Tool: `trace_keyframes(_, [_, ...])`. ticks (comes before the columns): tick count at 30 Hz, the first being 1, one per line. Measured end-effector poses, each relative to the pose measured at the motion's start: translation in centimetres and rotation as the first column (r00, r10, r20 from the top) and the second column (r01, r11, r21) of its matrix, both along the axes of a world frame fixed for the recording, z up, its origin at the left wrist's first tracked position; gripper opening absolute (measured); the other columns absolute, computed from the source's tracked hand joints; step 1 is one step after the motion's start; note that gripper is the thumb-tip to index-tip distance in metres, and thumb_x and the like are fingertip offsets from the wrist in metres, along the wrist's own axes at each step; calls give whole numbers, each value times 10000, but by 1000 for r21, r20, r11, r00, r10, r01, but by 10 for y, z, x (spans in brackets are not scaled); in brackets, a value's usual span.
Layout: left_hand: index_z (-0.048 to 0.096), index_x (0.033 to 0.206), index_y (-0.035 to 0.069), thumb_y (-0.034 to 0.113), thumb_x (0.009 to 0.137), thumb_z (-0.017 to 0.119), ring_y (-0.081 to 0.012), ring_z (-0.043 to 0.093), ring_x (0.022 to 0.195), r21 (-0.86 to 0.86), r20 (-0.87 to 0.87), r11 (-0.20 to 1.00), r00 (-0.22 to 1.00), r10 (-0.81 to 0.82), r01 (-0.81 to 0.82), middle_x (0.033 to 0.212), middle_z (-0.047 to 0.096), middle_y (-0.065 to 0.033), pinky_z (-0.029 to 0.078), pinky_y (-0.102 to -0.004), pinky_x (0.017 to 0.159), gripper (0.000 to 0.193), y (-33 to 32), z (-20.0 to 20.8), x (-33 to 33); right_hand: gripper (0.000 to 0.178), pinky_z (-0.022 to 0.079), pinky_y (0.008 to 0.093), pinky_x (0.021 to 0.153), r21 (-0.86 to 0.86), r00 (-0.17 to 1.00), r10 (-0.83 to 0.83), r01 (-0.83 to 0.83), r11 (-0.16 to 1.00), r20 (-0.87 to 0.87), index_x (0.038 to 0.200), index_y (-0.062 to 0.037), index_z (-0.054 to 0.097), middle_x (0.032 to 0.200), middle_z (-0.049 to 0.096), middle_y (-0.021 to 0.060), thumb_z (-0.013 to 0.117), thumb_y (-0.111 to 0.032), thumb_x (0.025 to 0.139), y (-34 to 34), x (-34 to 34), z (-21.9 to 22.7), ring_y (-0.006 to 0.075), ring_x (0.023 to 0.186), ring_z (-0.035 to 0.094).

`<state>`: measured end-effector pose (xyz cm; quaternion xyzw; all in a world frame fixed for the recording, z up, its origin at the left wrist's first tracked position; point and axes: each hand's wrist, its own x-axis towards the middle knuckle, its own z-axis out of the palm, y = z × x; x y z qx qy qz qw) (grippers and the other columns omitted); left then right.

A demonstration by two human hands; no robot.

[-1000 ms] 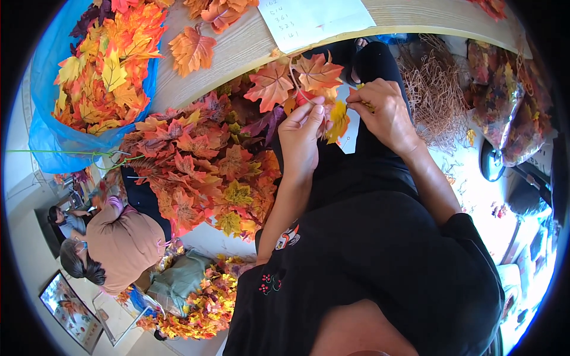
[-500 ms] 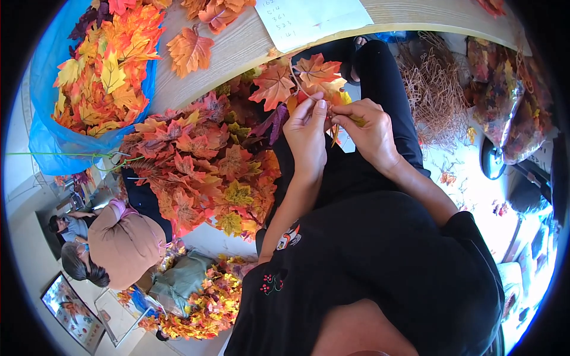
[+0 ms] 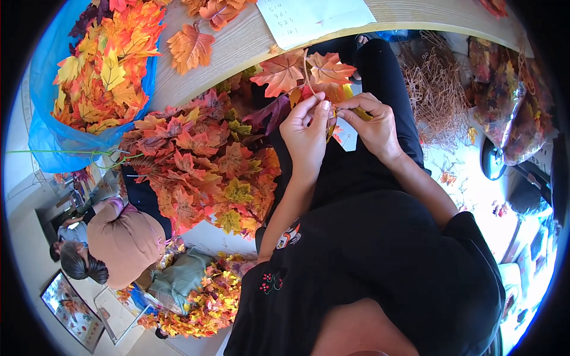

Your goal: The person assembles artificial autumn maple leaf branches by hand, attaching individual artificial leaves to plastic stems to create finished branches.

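Near the worktop's [image 3: 237,38] front edge, the left hand [image 3: 304,135] pinches a stem [image 3: 307,76]; the right hand [image 3: 380,132] pinches a yellow leaf [image 3: 361,114]. It looks like joining; next needs steady pinching.

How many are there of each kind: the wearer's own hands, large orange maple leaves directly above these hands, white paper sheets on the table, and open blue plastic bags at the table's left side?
Left hand and right hand: 2
Orange maple leaves: 2
White paper sheet: 1
Blue plastic bag: 1
Total: 6
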<state>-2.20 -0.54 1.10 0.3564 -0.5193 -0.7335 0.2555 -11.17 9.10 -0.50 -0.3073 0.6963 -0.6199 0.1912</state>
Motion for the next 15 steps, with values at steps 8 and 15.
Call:
trace_keyframes(8, [592, 993, -62, 37, 836, 587, -74, 578, 664, -100, -10, 995, 1000, 27, -28, 782, 615, -69, 511, -208, 597, 186, 1, -2, -1, 92, 441, 270, 624, 2, 1000, 4, -4, 1000, 13, 794, -19, 656, 715, 625, 65, 691, -51, 716, -1, 2, -1, 175, 673, 567])
trace_keyframes(15, [598, 992, -57, 37, 835, 589, -75, 575, 666, -206, 46, 978, 999, 23, -13, 783, 619, -64, 503, -208, 599, 183, 1, -5, -1, 94, 446, 272, 617, 20, 1000, 3, -3, 1000, -4, 793, -18, 657, 704, 623, 72, 693, -53, 713, -2, 2, 0, 177, 663, 570])
